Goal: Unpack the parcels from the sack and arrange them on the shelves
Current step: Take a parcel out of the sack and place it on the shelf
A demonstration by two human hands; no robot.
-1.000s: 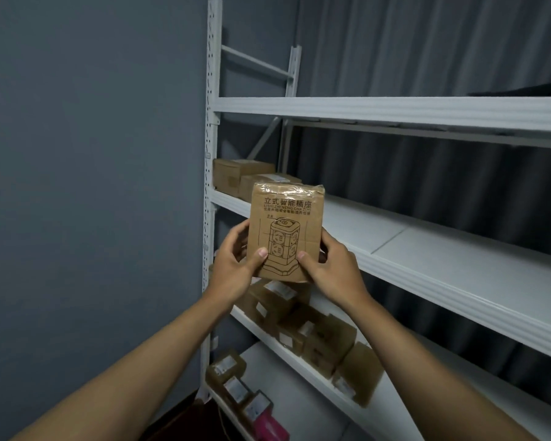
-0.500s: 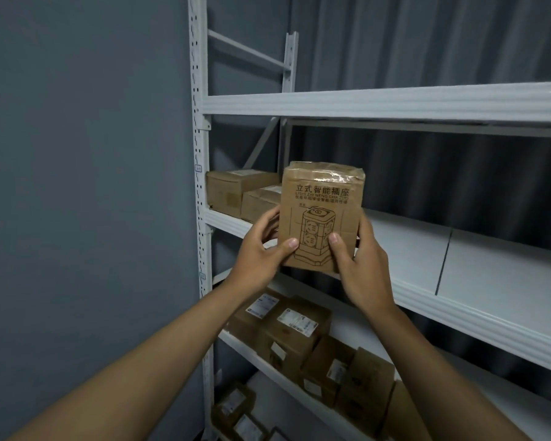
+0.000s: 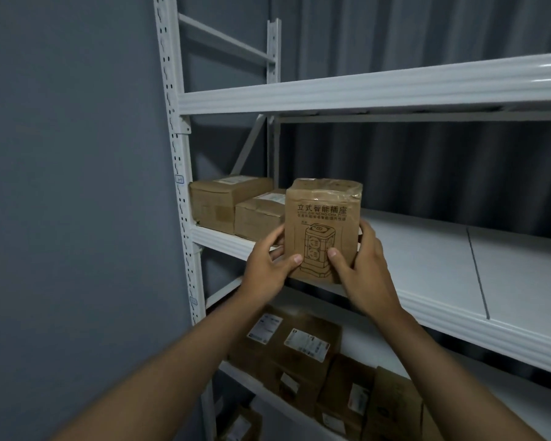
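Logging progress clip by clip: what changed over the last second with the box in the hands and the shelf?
Both hands, left hand and right hand, carried the upright box up and forward to the middle shelf, right of the two boxes there. Whether it rests on the shelf cannot be told. The grip is unchanged, and the shelved boxes stayed put.

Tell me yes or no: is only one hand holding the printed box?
No: the left hand and right hand both grip the printed box.

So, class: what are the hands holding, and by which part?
Both the left hand and right hand grip one upright parcel by its lower sides, thumbs on its front.
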